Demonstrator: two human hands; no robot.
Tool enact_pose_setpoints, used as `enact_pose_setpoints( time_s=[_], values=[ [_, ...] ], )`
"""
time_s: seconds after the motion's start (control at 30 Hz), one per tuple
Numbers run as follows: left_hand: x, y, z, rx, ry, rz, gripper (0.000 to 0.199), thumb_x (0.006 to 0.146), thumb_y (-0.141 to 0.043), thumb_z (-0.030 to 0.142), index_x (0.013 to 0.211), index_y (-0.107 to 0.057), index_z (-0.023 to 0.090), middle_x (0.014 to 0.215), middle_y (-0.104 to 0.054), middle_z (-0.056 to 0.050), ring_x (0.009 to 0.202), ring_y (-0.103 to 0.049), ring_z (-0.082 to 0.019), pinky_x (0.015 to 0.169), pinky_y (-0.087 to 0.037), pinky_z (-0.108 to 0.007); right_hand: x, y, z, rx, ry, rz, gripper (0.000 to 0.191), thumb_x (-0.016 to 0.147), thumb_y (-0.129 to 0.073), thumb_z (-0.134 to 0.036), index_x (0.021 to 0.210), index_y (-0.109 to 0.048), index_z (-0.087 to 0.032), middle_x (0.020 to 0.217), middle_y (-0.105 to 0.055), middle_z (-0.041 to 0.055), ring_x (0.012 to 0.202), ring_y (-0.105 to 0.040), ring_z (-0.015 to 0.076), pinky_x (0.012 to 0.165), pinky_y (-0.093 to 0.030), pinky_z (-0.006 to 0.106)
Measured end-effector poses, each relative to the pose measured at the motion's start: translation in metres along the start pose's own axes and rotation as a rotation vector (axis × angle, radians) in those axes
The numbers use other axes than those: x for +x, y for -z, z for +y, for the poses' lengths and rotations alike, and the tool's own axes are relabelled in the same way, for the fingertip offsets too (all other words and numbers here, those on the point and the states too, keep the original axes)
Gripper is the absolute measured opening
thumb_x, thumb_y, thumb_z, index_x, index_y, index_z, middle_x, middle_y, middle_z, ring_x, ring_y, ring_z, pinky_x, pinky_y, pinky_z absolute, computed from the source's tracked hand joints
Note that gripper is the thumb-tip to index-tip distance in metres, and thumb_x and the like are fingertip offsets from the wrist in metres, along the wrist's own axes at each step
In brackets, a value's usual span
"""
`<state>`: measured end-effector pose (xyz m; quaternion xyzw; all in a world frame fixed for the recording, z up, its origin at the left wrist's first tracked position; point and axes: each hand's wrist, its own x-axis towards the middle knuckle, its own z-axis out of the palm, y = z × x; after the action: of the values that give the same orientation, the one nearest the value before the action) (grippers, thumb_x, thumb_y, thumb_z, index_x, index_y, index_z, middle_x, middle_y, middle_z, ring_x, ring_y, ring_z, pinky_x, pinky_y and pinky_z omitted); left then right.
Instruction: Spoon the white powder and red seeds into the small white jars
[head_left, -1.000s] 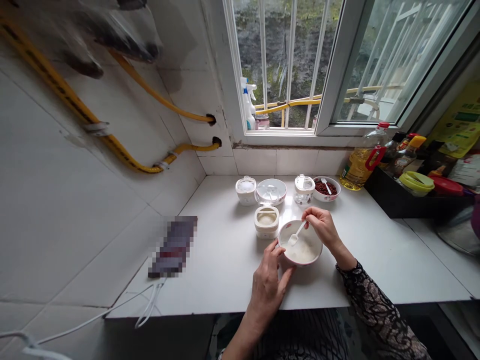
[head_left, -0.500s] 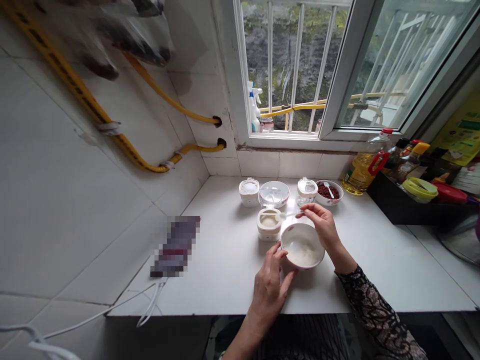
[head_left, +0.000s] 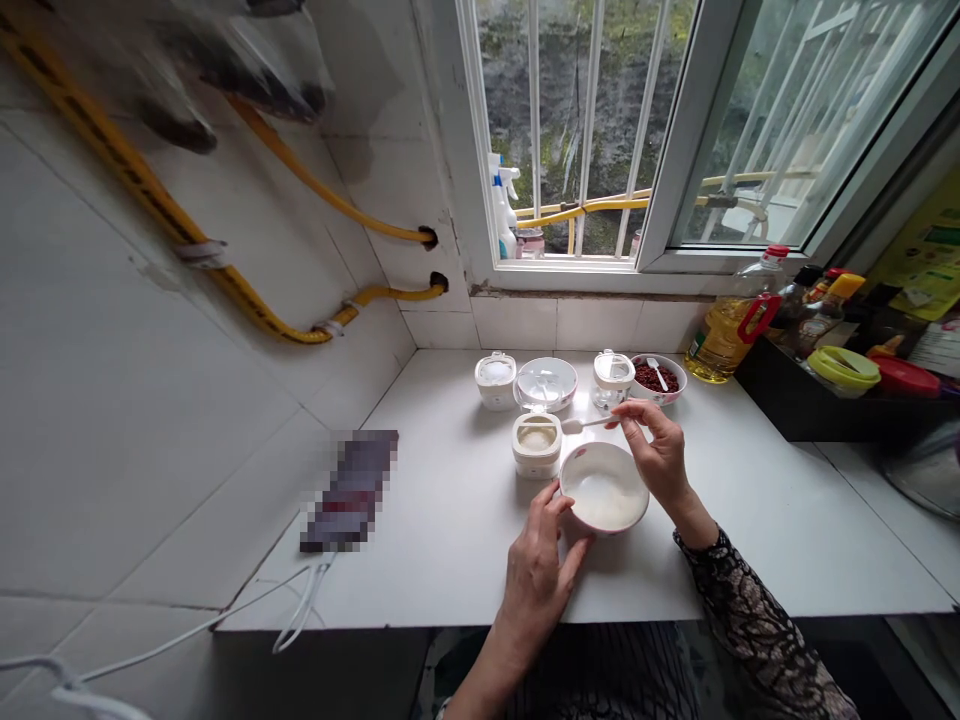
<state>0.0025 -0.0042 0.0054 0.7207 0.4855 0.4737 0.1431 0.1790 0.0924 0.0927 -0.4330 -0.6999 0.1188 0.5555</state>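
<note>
A white bowl (head_left: 606, 488) with pale contents stands on the white counter. My left hand (head_left: 541, 565) grips its left rim, thumb low at the near side and fingers at the edge. Above the bowl's far right side, my right hand (head_left: 654, 450) pinches the handle of a small white spoon (head_left: 574, 426), whose head points left. The spoon's head is just right of an open cream container (head_left: 537, 448) holding a pale substance. Behind are a lidded white container (head_left: 496, 381), a white bowl (head_left: 547, 385), a clear-sided container (head_left: 613, 380) and a bowl of dark red bits (head_left: 657, 382).
An oil bottle (head_left: 718, 335) and a black rack (head_left: 795, 390) of bottles stand at the back right. A pixelated dark object (head_left: 351, 490) lies at the left, near a white cable (head_left: 300, 610). Yellow pipes run along the left wall.
My right hand has moved slightly right with the spoon, whose head has shifted right, away from over the cream container's opening. My left hand remains on the bowl.
</note>
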Motion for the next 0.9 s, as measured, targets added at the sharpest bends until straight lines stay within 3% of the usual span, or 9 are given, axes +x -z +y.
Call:
enact_pose_setpoints(
  time_s=[0.13,0.27,0.33,0.47,0.63,0.9],
  values=[
    [0.000,0.000,0.001,0.002,-0.002,0.002,0.037,0.091,-0.059,0.018,0.126,-0.047,0.024,0.134,-0.056,-0.013,0.108,-0.067,-0.023,0.076,-0.062,-0.032,-0.001,0.008,0.012,-0.082,0.007,-0.197,0.016,0.082,-0.053,-0.015,0.079,-0.066,-0.023,0.070,-0.070,0.0022,0.079,-0.065,0.0230,0.087,-0.047,0.041],
    [0.001,0.000,0.001,0.003,-0.012,0.012,0.037,0.091,-0.059,0.018,0.125,-0.048,0.024,0.134,-0.056,-0.014,0.104,-0.069,-0.022,0.073,-0.062,-0.030,-0.007,-0.002,0.013,-0.121,0.114,-0.436,0.019,0.079,-0.051,-0.010,0.075,-0.065,-0.022,0.070,-0.071,0.0002,0.067,-0.061,0.0182,0.099,-0.041,0.045],
    [0.001,0.000,0.000,0.003,-0.015,0.012,0.038,0.090,-0.059,0.017,0.126,-0.048,0.024,0.134,-0.056,-0.014,0.105,-0.068,-0.023,0.072,-0.062,-0.030,-0.010,-0.008,0.011,-0.067,0.100,-0.479,0.022,0.079,-0.049,-0.008,0.075,-0.065,-0.023,0.067,-0.070,-0.0017,0.064,-0.061,0.0169,0.102,-0.039,0.046],
    [0.001,0.000,0.001,-0.010,-0.006,0.004,0.038,0.091,-0.060,0.017,0.126,-0.047,0.024,0.135,-0.056,-0.013,0.109,-0.067,-0.024,0.074,-0.062,-0.031,-0.009,-0.007,0.009,0.010,-0.076,-0.392,0.021,0.075,-0.049,-0.011,0.069,-0.064,-0.023,0.057,-0.067,-0.0028,0.066,-0.062,0.0187,0.099,-0.041,0.044],
    [0.000,0.000,0.000,-0.018,0.005,0.002,0.037,0.091,-0.059,0.017,0.125,-0.047,0.025,0.135,-0.055,-0.013,0.110,-0.067,-0.024,0.074,-0.062,-0.032,0.001,0.003,0.011,0.235,-0.426,-0.286,0.015,0.071,-0.052,-0.022,0.067,-0.066,-0.020,0.052,-0.066,-0.0014,0.056,-0.062,0.0174,0.070,-0.049,0.032],
    [0.000,0.000,0.000,0.000,-0.009,0.006,0.039,0.090,-0.059,0.016,0.126,-0.046,0.024,0.135,-0.056,-0.013,0.112,-0.066,-0.024,0.075,-0.062,-0.031,0.005,0.004,0.010,0.411,-0.585,-0.228,0.013,0.062,-0.057,-0.028,0.061,-0.066,-0.020,0.052,-0.064,-0.0018,0.051,-0.059,0.0153,0.065,-0.046,0.030]
  ],
)
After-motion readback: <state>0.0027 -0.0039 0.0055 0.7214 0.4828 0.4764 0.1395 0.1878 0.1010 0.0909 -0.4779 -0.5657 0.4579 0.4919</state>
